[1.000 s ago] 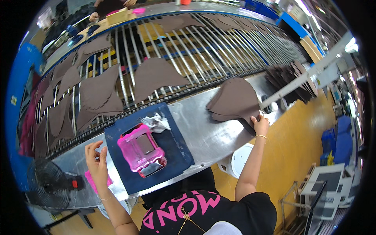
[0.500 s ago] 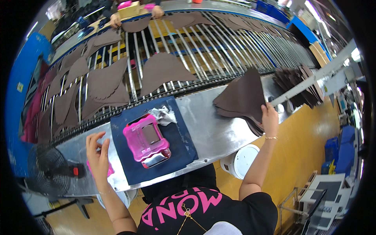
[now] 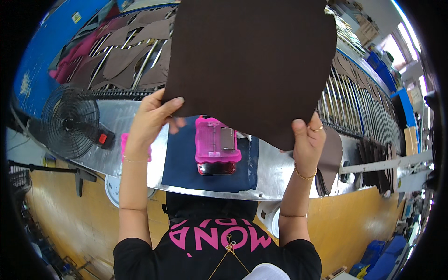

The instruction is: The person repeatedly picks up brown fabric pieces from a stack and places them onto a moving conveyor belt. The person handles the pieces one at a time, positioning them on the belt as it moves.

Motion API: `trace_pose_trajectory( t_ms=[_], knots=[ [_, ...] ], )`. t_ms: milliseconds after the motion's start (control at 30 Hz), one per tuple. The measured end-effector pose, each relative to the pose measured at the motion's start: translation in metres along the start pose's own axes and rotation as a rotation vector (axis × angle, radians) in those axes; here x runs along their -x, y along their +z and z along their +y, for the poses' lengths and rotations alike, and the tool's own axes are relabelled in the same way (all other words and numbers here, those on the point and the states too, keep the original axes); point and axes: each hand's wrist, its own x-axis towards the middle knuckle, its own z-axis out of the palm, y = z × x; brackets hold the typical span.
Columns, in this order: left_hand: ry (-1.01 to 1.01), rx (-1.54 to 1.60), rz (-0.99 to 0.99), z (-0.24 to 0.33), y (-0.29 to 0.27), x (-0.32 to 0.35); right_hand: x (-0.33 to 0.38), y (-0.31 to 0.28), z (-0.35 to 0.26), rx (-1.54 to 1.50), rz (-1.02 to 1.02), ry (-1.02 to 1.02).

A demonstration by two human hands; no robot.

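A large dark brown fabric piece (image 3: 252, 60) is held up over the far side of the metal table. Its lower left corner is pinched in my left hand (image 3: 151, 119), thumb on top. Its lower right part is gripped by my right hand (image 3: 308, 142). Beneath its lower edge lies a pink wavy-edged tray (image 3: 208, 140) with a small grey-brown block (image 3: 227, 139) on it. The tray rests on a dark red shiny item (image 3: 217, 168), itself on a navy cloth (image 3: 179, 163). To the right of my right hand sits a stack of brown pieces (image 3: 330, 154).
A black fan (image 3: 70, 122) stands at the table's left end. Behind the metal table (image 3: 270, 179), a rack of metal rods (image 3: 361, 98) carries more brown pieces. A pale bar (image 3: 373, 166) juts in from the right, near hanging brown pieces (image 3: 377, 163). White buckets stand below the table.
The brown piece has come off the right-hand stack and is now raised in front of me. My left hand has moved from beside the navy cloth to grip its left corner.
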Motion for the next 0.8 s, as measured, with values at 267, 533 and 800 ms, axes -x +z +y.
trace_pose_trajectory(
  t_ms=[267,533,800],
  knots=[
    [0.299,-0.448,0.326,0.042,-0.080,0.045,-0.005,0.056,0.060,0.303,-0.293,-0.095],
    [0.282,-0.601,0.318,0.030,-0.074,0.058,0.004,0.043,0.082,0.562,-0.252,-0.496],
    [0.187,-0.790,0.022,-0.017,-0.028,0.036,0.047,-0.029,0.103,0.828,-0.157,-0.350]
  ],
)
